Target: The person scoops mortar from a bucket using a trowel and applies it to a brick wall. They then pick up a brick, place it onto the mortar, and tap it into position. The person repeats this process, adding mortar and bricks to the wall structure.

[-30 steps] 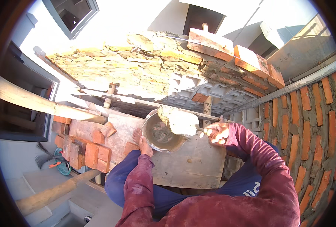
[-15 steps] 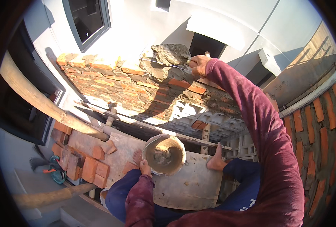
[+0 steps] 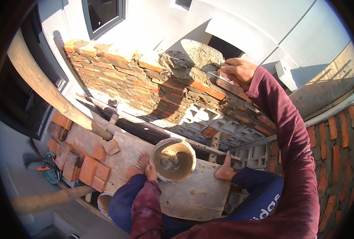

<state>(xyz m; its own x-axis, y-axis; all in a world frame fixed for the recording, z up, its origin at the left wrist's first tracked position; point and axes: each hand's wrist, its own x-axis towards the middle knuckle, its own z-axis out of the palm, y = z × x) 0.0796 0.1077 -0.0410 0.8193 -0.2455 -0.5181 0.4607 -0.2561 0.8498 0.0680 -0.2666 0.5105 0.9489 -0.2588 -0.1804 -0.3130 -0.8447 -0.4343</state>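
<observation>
My right hand point(image 3: 240, 72) is closed round the handle of a trowel at the top of the brick wall point(image 3: 117, 73). The trowel's broad metal blade point(image 3: 199, 49) is tipped up, with grey mortar point(image 3: 183, 65) against and below it on the wall top. A thin taut string point(image 3: 179, 59) runs along the wall there. Down at my feet, my left hand point(image 3: 150, 172) grips the rim of a round bucket point(image 3: 193, 159). Wet mortar point(image 3: 169, 159) lies in its bottom and coats its inside.
Boards point(image 3: 193, 195) under my bare feet form a platform, with loose bricks point(image 3: 87, 169) stacked at its left. Bamboo poles point(image 3: 61, 101) cross on the left. A cord coil point(image 3: 51, 167) lies beside the bricks. Pale vent blocks point(image 3: 199, 115) sit in the wall, and another brick wall point(image 3: 336, 159) rises at right.
The trowel has turned from lying under its mortar load to standing tipped, its metal face showing. My right hand has rolled over. The left hand still grips the bucket; the whole view has shifted slightly.
</observation>
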